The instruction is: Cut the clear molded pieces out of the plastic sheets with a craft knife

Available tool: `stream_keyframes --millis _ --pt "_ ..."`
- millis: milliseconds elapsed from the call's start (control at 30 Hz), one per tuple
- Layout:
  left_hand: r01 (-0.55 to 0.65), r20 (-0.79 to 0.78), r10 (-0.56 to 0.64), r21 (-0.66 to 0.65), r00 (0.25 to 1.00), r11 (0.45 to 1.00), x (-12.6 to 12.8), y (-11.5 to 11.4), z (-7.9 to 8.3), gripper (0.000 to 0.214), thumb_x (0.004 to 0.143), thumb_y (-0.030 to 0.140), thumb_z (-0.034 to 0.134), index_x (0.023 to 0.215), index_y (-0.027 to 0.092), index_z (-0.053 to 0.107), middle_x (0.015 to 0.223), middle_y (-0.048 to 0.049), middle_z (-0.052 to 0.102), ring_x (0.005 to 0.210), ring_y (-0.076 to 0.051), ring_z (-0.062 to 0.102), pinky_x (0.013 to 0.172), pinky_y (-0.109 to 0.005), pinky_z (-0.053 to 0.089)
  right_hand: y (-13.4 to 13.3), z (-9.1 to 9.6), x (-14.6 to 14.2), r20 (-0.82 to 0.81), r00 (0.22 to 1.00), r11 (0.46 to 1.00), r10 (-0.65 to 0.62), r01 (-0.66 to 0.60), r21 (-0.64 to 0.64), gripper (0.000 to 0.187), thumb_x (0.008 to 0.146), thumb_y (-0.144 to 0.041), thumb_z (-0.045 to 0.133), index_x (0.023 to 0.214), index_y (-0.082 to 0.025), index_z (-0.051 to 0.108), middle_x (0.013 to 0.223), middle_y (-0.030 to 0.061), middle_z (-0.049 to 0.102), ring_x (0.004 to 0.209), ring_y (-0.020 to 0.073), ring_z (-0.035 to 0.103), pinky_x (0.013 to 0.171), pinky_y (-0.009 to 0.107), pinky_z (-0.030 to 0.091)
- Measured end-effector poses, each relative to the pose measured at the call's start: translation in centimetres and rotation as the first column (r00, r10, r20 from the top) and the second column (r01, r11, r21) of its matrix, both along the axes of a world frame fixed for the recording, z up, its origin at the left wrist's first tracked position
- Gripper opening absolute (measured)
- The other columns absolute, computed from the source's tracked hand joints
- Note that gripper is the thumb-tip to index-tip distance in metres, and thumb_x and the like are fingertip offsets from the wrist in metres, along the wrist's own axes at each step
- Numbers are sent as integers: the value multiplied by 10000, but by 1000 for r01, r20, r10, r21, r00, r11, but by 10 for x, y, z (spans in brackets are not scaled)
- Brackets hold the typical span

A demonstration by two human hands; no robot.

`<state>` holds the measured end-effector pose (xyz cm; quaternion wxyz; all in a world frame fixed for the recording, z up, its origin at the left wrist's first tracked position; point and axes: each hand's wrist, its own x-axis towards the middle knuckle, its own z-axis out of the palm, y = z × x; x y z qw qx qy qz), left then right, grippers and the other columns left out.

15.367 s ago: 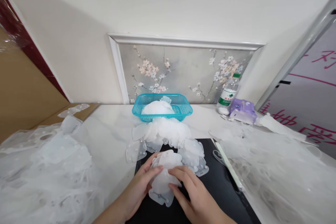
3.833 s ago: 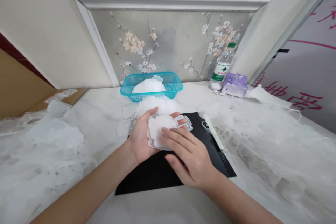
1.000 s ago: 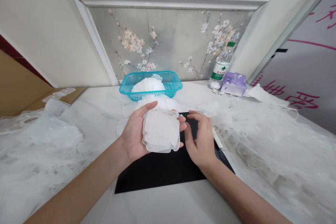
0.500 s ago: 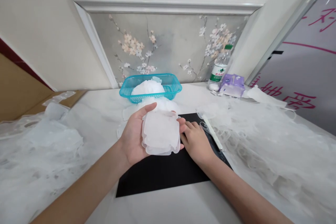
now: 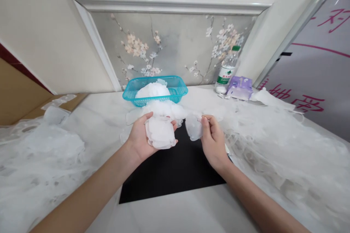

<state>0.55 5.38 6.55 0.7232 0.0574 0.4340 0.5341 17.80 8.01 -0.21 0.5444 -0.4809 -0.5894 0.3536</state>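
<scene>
Left hand (image 5: 140,136): cupped palm-up, fingers loosely curled, holding sheet stack (image 5: 160,133); thin, frosted, rounded squares.
Right hand (image 5: 213,141): pinched shut on single translucent sheet (image 5: 194,127), above black mat (image 5: 172,176).
Behind: loose pile (image 5: 166,107), blue perforated basket (image 5: 181,92).
Flanks: tangled left heap (image 5: 49,153), right heap (image 5: 281,149).
Back right: clear bottle (image 5: 226,72), purple pack (image 5: 240,86).

The blue basket (image 5: 177,98) is translucent, glossy plastic. Before it, the stack of pieces (image 5: 160,133) and the single piece (image 5: 193,128) look like frosted, matt plastic, and the black mat (image 5: 172,174) is smooth and dull. Under the basket, the white tabletop (image 5: 104,116) has a faint sheen. Right of the basket are a clear, shiny plastic bottle (image 5: 226,72) and a crinkled, glossy purple packet (image 5: 240,86); far left, matt brown cardboard (image 5: 22,89).
</scene>
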Motion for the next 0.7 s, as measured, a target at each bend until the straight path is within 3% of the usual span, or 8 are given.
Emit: stream_keyframes --millis 133,233,300,367,433,533,700 --pt "-9 12 9 36 1000 999 3 1 -10 371 864 338 355 904 80 620 832 -159 680 727 -290 660 639 -500 512 -9 11 -1 -73 985 987 159 -161 -21 258 908 -429 390 810 -214 494 686 -34 447 572 94 394 516 218 348" --pt "-3 18 2 25 1000 1000 9 1 -17 349 855 323 382 899 82 630 768 -132 685 684 -266 663 643 -422 526 -14 14 -4 -151 935 939 319 -334 -81 253 910 -427 391 818 -215 496 678 -39 429 557 86 391 491 209 346" --pt "45 48 -45 8 998 999 13 0 -19 336 847 319 414 953 86 632 777 -125 692 695 -253 668 684 -398 526 -15 12 -5 -118 926 927 359 -368 -66 242 914 -411 389 828 -216 504 658 -42 433 544 87 400 486 211 347" --pt "134 104 -135 10 985 991 16 -3 -18 363 848 332 426 1034 85 617 814 -131 696 728 -258 671 737 -412 514 -15 10 -6 9 949 949 315 -315 29 218 912 -373 404 825 -212 522 669 -33 474 553 90 428 503 216 359" --pt "240 178 -242 34 954 970 16 -5 -17 420 852 372 428 1109 82 590 866 -142 695 773 -273 670 780 -439 497 -15 9 -6 163 968 962 191 -218 164 198 906 -328 420 819 -206 550 734 -10 528 579 96 457 532 227 378" --pt "360 265 -365 72 892 930 14 -7 -18 502 845 442 435 1174 82 554 932 -152 686 838 -294 661 819 -470 472 -16 10 -4 287 958 941 7 -103 321 165 891 -287 450 822 -202 574 820 16 553 579 94 466 555 240 396" --pt "388 302 -413 142 859 911 13 -9 -16 548 849 466 409 1205 68 534 984 -173 672 919 -313 638 850 -485 446 -19 9 -2 135 989 944 -58 11 329 163 917 -301 390 921 -210 524 807 3 545 543 87 448 558 248 391"
